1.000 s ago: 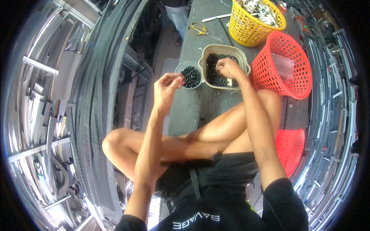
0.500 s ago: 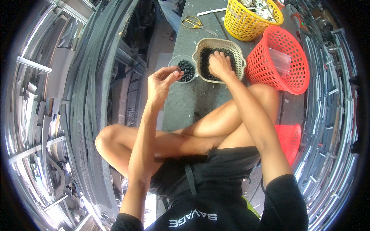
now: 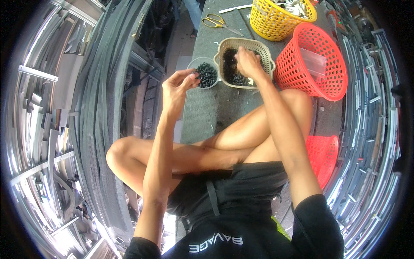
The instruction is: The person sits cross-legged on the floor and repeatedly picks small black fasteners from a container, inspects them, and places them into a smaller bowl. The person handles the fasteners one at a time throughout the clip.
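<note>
Just left of a round clear tub (image 3: pixel 213 83) of small black pieces (image 3: pixel 206 74), my left hand (image 3: pixel 177 85) is closed in a pinch near its rim. Whatever lies between those fingertips is too small to make out. Over the square beige basket (image 3: pixel 244 86), my right hand (image 3: pixel 249 64) has its fingers curled down and pressed together, and their tips are partly hidden. More small black pieces (image 3: pixel 232 71) cover the basket's bottom. A small pale piece (image 3: pixel 250 80) shows at the near right inside it.
A red perforated basket (image 3: pixel 286 64) leans right of the beige one, with a clear plastic piece inside. Behind stand a yellow basket (image 3: pixel 265 26) of pale scraps and yellow-handled scissors (image 3: pixel 221 23). Another red basket (image 3: pixel 323 159) is by my right thigh. Long strips line both sides.
My right hand has lifted somewhat from among the black pieces, and its fingers have drawn together. The pale piece in the basket now shows. My left hand has barely moved.
</note>
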A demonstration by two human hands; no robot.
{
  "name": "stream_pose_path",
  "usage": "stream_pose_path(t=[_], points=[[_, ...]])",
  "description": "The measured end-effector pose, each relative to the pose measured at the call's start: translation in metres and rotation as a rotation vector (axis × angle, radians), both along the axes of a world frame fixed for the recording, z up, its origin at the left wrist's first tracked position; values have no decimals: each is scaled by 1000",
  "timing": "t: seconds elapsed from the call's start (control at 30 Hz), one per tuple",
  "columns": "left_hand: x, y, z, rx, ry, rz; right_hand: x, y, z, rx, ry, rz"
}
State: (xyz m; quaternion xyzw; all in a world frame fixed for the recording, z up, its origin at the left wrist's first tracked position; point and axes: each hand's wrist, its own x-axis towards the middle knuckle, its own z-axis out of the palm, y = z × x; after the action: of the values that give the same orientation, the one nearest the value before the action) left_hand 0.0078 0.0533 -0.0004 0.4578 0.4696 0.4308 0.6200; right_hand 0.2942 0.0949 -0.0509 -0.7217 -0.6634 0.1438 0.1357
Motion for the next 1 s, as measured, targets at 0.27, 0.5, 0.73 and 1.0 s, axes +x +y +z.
stream_pose_path(t=[0.27, 0.5, 0.73, 1.0], points=[[2, 0, 2, 65, 25, -15, -42, -12, 37, 38, 703, 169], [3, -1, 3, 99, 52, 11, -84, -38, 66, 81, 910, 338], [3, -2, 8, 138, 2, -22, -87, -42, 74, -29, 1035, 236], [-1, -4, 9, 293, 73, -66, -78, -45, 74, -273, 1159, 270]])
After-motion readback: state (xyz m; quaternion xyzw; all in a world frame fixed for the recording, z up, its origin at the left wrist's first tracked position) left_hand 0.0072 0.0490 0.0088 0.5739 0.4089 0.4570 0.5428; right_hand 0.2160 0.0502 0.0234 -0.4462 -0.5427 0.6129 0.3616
